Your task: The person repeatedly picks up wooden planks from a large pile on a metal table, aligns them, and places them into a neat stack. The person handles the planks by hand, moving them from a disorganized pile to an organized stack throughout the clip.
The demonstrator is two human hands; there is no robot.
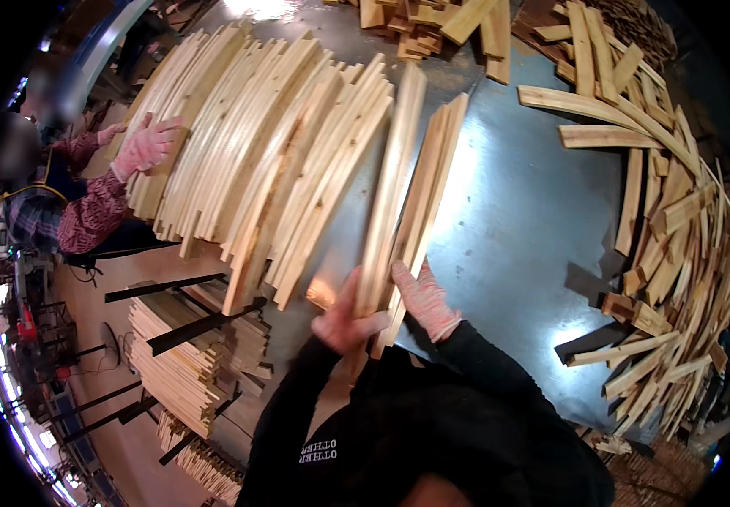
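My left hand [345, 319], in a pale glove with pinkish patches, is closed round the near end of a long wooden strip [392, 186]. Its thumb reaches right, across to the neighbouring strips. My right hand [426, 301], gloved alike, grips a narrow bundle of wooden strips [434, 177] close to their near ends, thumb on the left and fingers at the right side. Both loads point away from me over the metal table [508, 203], a thin gap between them. Left of them lies a broad row of pale wooden strips [255, 144] side by side.
Across the row, a co-worker's gloved hand [147, 148] rests on its left end. A loose heap of wood offcuts [678, 245] covers the table's right side; more wood pieces [420, 29] lie at the far edge. Lower left, stacked strips [174, 355] sit among dark metal rack arms [200, 329].
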